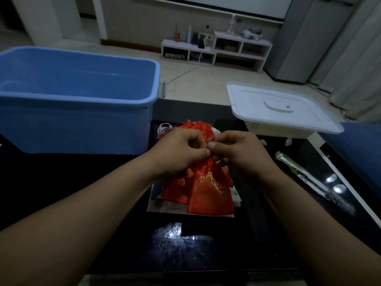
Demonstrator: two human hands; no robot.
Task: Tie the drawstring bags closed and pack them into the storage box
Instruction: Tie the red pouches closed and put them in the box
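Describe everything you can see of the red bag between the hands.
The red bag looks like shiny satin with a gold woven pattern on its front. The left hand and right hand both pinch its gathered neck, thumbs nearly meeting; the cord is hidden. A ruffled red top shows beyond them. Its body lies toward the camera over other red bags on a pale sheet on the dark table. Whether a knot is tied cannot be told.

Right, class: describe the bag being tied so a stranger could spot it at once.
Find the big blue box on the left of the dark table. Just right of it lies a heap of red bags. Pick the gold-patterned bag whose gathered neck the left hand and right hand pinch; the others are not held.
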